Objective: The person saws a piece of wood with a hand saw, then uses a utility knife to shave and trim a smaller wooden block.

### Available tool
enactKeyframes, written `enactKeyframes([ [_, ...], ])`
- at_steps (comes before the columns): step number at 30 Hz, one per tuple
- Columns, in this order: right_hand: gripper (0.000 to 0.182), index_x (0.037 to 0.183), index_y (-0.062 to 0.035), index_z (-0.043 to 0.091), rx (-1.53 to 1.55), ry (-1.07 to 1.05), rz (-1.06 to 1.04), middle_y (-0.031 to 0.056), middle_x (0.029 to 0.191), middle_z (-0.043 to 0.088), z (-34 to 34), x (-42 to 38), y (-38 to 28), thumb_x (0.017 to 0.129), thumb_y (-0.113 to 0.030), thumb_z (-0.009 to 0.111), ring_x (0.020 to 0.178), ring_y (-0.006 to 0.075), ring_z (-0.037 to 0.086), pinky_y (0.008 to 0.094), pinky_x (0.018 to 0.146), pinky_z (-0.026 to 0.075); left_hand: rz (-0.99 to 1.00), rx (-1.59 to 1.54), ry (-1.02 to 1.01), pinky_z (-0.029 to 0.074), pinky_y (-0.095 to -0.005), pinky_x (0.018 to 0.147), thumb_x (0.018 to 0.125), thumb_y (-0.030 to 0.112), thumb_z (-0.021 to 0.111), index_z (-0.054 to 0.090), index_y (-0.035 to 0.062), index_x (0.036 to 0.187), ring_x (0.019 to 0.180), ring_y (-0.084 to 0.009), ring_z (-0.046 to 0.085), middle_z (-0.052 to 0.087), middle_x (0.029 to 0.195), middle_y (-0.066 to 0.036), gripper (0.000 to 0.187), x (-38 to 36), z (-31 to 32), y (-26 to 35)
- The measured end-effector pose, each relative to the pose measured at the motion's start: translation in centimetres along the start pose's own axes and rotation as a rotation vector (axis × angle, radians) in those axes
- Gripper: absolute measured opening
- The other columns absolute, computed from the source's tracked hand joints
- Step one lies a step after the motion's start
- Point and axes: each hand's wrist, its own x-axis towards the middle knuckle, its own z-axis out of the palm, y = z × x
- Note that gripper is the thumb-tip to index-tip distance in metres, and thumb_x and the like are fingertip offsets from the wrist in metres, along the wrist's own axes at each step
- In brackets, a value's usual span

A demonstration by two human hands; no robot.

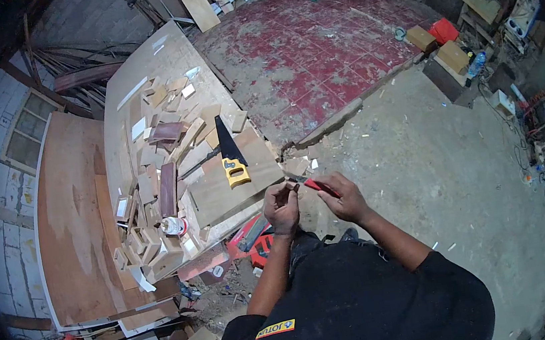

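Note:
My left hand [281, 208] is closed around a small piece of wood [290, 185], held in front of my chest. My right hand [345, 196] grips a red-handled knife [314, 184] whose tip meets the small piece. Both hands hover just off the near corner of a plywood workbench [141, 77]. A handsaw with a yellow handle [232, 162] lies on a board on the bench, close to my left hand.
Many wood offcuts [163, 155] and a small tin [173, 226] crowd the bench. A red power tool [253, 239] sits below its edge. Plywood sheets [72, 213] lean at left. Cardboard boxes [436, 44] and clutter line the right wall beyond a red floor [311, 38].

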Motion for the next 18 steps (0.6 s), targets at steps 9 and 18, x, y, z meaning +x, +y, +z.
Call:
enactKeyframes([
  [9,0.034,0.120,-0.0096,0.063,-0.082,-0.013,-0.033,0.0143,0.100,0.063,-0.6,-0.4,5.1,0.087,-0.012,0.065,0.088,0.0296,0.066,0.0365,0.077,0.053,-0.077,-0.092,0.005,0.056,-0.0267,0.078,0.084,-0.010,0.067,0.057,0.0022,0.102,0.088,-0.0127,0.067,0.065,0.094,-0.006,0.023,-0.7,-0.1,-0.7],
  [18,0.034,0.122,-0.0081,0.059,-0.219,0.131,0.073,0.0156,0.107,0.062,-0.8,-0.8,8.3,0.088,-0.011,0.062,0.096,0.0343,0.063,0.0381,0.083,0.051,-0.288,-0.068,0.262,0.055,-0.0262,0.071,0.088,0.010,0.073,0.053,-0.0009,0.096,0.076,-0.0115,0.062,0.062,0.086,-0.008,0.025,1.1,-0.3,0.3],
])
